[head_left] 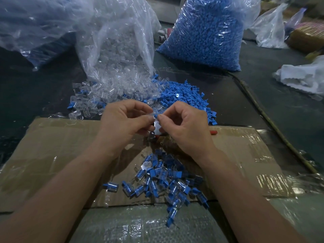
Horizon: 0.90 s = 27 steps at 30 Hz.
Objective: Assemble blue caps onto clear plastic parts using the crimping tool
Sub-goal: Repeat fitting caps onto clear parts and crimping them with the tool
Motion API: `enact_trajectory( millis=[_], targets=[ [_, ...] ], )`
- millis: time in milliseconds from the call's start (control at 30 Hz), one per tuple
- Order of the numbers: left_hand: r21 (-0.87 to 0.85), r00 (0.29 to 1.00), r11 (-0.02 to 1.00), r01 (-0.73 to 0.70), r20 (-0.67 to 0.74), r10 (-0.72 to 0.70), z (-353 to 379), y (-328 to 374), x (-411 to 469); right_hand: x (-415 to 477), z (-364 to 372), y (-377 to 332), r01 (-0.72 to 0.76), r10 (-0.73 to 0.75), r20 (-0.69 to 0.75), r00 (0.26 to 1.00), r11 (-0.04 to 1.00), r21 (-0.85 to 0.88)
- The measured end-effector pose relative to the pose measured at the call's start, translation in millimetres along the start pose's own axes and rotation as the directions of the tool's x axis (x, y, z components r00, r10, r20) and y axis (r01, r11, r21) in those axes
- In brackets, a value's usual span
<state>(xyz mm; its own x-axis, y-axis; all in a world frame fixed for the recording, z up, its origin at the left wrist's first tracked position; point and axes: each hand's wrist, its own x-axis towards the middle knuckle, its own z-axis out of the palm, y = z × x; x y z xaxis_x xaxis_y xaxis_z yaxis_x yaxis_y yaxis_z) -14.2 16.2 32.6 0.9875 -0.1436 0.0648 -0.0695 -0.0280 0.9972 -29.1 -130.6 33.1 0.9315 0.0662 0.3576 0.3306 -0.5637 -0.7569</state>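
Where hands (122, 120) (186, 125) meet, blue cap (155, 116) touches clear part (157, 128).

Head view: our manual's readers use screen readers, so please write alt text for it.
A left hand and a right hand meet above cardboard, pinching a clear part and a blue cap together. Finished pieces lie piled near the wrists; loose clear parts and caps lie heaped before bags beyond.
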Motion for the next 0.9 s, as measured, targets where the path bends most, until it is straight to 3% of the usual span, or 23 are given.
enact_trajectory(
  millis=[300, 600, 800, 900],
  targets=[
    [0.061, 0.996, 0.996, -0.063, 0.071, 0.058, 3.6, 1.7, -3.9, -0.4, 2.7, -0.6, -0.034, 0.034, 0.007, 0.999, 0.999, 0.005],
    [-0.04, 0.998, 0.999, -0.012, 0.06, 0.014, 2.8, 3.3, -3.8, 0.3, 1.9, 1.8, 0.117, -0.115, -0.025, 0.993, 0.985, 0.128],
    [-0.14, 0.997, 0.987, 0.075, 0.044, -0.07, 1.4, 4.4, -1.3, 2.7, -3.9, 2.6, 0.124, -0.146, 0.118, 0.982, 0.977, 0.172],
    [-0.186, 0.989, 0.974, 0.132, 0.088, -0.117, 0.3, 4.4, 0.0, 2.7, -6.2, 4.5, 0.144, -0.164, 0.098, 0.982, 0.973, 0.182]
  ],
)
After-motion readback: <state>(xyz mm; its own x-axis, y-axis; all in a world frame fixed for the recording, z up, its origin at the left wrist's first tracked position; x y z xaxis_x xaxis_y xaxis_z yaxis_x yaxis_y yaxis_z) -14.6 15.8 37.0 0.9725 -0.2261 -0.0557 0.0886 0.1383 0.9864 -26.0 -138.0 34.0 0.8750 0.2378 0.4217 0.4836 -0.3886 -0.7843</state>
